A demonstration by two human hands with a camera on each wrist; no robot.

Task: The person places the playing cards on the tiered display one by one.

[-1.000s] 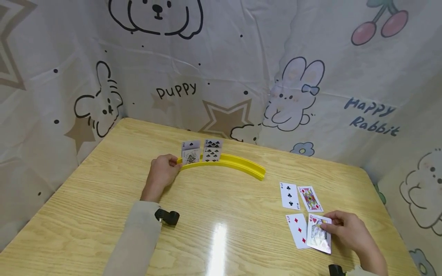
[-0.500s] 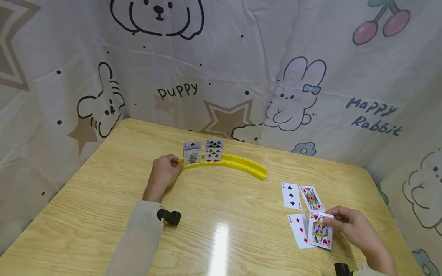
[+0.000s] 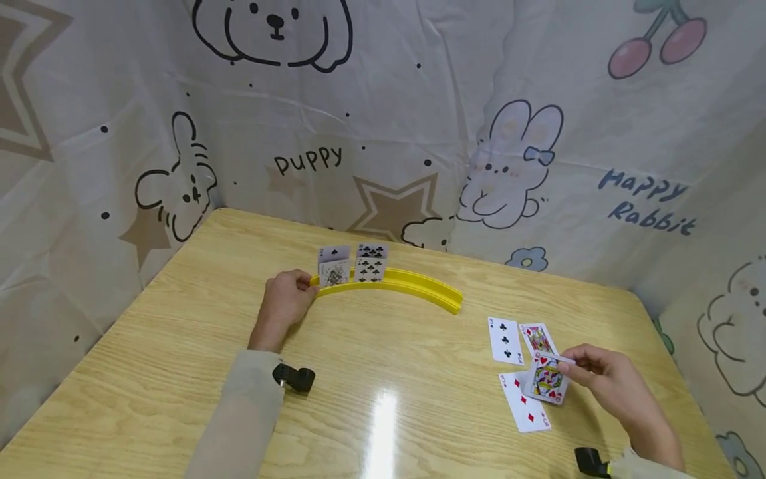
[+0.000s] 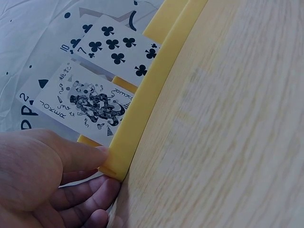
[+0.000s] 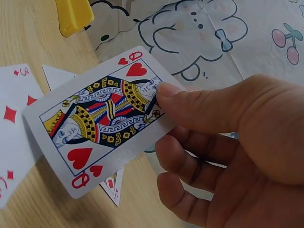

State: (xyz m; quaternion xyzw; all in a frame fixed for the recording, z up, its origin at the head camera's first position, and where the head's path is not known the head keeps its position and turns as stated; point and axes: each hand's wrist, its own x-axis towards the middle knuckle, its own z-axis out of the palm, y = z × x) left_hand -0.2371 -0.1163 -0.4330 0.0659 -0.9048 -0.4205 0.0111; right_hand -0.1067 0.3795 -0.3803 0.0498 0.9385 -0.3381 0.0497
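Note:
Between thumb and fingers, my right hand (image 3: 610, 382) pinches the queen of hearts (image 5: 104, 118) by one edge, tilted above the table. Below and beside it lie the three of diamonds (image 3: 526, 406), the three of clubs (image 3: 505, 340) and a partly covered red face card (image 3: 538, 336). At the far left, my left hand (image 3: 288, 299) pinches the left end of a curved yellow card holder (image 3: 419, 285). Standing in its slots are a joker (image 4: 92, 102) before a two of spades (image 4: 32, 97), and a seven of clubs (image 4: 116, 47) before a ten of clubs (image 4: 71, 45).
The wooden table (image 3: 383, 346) reaches back to a printed cloth (image 3: 371, 100) hanging behind and at the sides. A bright light reflection falls across the table's near middle. Black wrist cameras (image 3: 294, 378) sit on both sleeves.
My right hand has lifted the queen of hearts and moved it away from me, uncovering more of the three of diamonds. My left hand stays at the holder's end.

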